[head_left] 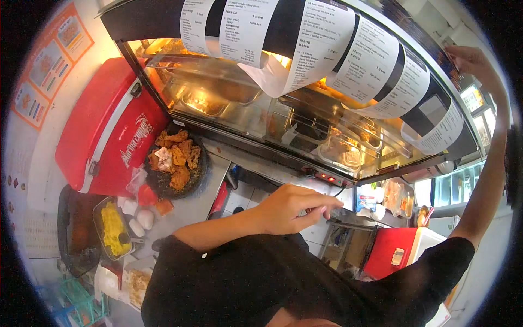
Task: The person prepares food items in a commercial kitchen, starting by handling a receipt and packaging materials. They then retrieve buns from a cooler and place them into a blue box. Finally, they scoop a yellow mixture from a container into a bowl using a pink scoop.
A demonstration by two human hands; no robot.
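My left hand (300, 208) hangs in front of my chest, below the lower edge of a heated glass food display case (261, 137). Its fingers are loosely bent and apart, with nothing visible in them. My right arm stretches up along the right side, and my right hand (470, 61) is raised beside the top right corner of the case, near a dark striped surface (439, 53). Whether its bent fingers hold anything is unclear. Several printed paper slips (322, 45) hang in a row on the case's black upper panel; one curls forward. Metal trays of food (204, 102) sit behind the glass.
At left, a red cooler box (110, 131) stands beside a dark round dish with fried chicken (178, 159). Nearby are a clear container of yellow food (113, 229) and white egg-shaped items (145, 219). A red-and-white cooler (388, 249) stands lower right. Red-lit switches (327, 178) edge the case.
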